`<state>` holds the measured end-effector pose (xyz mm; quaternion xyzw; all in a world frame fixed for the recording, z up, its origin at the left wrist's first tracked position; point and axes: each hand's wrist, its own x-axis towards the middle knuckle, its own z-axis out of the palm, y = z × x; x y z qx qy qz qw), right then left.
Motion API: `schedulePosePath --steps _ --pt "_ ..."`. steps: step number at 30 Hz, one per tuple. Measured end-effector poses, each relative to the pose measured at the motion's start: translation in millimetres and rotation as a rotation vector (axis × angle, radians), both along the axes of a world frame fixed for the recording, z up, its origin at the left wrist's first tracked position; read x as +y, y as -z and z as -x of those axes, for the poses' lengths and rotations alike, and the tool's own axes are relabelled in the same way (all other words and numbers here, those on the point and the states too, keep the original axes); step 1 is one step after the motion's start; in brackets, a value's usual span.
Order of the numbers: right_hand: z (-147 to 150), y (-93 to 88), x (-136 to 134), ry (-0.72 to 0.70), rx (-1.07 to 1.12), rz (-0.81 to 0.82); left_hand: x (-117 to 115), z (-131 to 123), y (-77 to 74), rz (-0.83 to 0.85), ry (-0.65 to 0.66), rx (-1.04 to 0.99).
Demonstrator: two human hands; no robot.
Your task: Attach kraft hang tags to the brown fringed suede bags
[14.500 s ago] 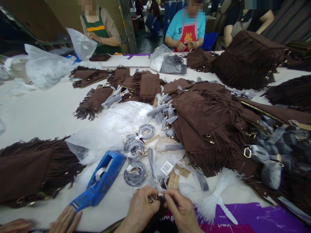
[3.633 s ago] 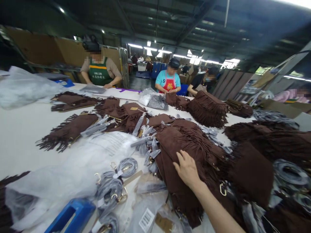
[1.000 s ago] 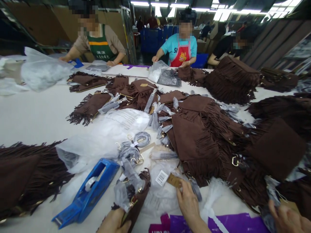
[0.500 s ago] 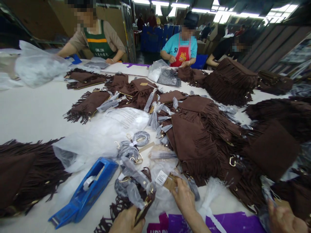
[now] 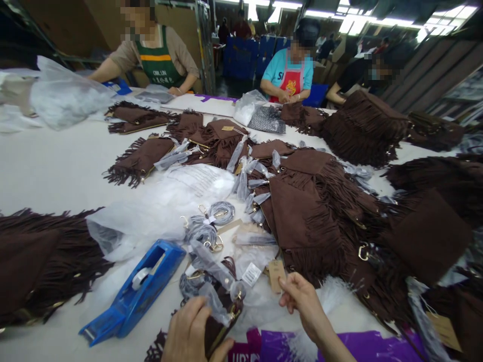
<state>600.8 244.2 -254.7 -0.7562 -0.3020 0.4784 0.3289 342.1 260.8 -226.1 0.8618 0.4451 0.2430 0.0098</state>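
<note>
At the near edge, my left hand (image 5: 186, 329) grips a small dark brown fringed bag (image 5: 216, 333) near its zipped edge, thumb on one side and fingers on the other. A plastic-wrapped zipper pull (image 5: 213, 304) hangs at that bag's end. Just to the right, my right hand (image 5: 302, 299) pinches a tan hang tag (image 5: 276, 274) by its lower edge. A white barcode label (image 5: 251, 275) lies on clear plastic between the two hands. Behind the right wrist is a bundle of white plastic tag fasteners (image 5: 334, 294).
A blue tape dispenser (image 5: 134, 291) stands left of my hands. Coiled grey-wrapped straps (image 5: 202, 231) lie ahead. Brown fringed bags (image 5: 305, 216) pile up centre and right. White plastic bags (image 5: 139, 221) spread across the table. Several people (image 5: 292, 75) work along the far side.
My right hand has shifted right, and the tan tag now stands upright in its fingers. My left fingers have moved up over the bag. Another person's hand at the lower right has gone from view.
</note>
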Motion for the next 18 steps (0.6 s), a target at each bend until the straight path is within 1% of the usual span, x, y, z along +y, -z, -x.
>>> schedulePosePath --steps 2,4,5,7,9,10,12,13,15,16,18 --pt "1.8 -16.2 5.5 0.161 0.247 -0.040 9.2 -6.9 -2.7 -0.033 0.114 -0.036" --pt "6.6 -30.5 11.3 0.319 0.525 -0.075 17.7 -15.0 -5.2 0.007 0.214 -0.065" --pt "9.6 -36.0 13.9 0.371 0.631 -0.085 21.2 -19.1 -6.2 0.039 0.254 -0.085" --pt "15.9 -43.4 17.9 0.409 0.747 -0.097 27.3 -28.1 -8.6 0.149 0.315 -0.148" --pt "22.0 -47.0 20.2 0.416 0.825 -0.105 33.6 -39.2 -13.3 0.360 0.331 -0.223" --pt "24.8 -48.1 20.8 0.416 0.854 -0.109 37.3 -45.7 -16.8 0.503 0.313 -0.256" --pt "29.7 -49.6 21.5 0.407 0.899 -0.119 45.5 -59.5 -25.2 0.800 0.230 -0.317" --pt "31.7 -50.3 21.8 0.404 0.914 -0.126 49.8 -66.0 -29.2 0.922 0.206 -0.347" --pt "35.2 -51.6 22.3 0.399 0.934 -0.141 57.7 -76.5 -34.9 1.074 0.208 -0.406" --pt "36.6 -52.2 22.8 0.401 0.938 -0.150 60.7 -80.0 -35.9 1.119 0.217 -0.437" --pt "38.4 -53.3 24.0 0.414 0.938 -0.164 64.5 -83.3 -34.4 1.212 0.192 -0.509"
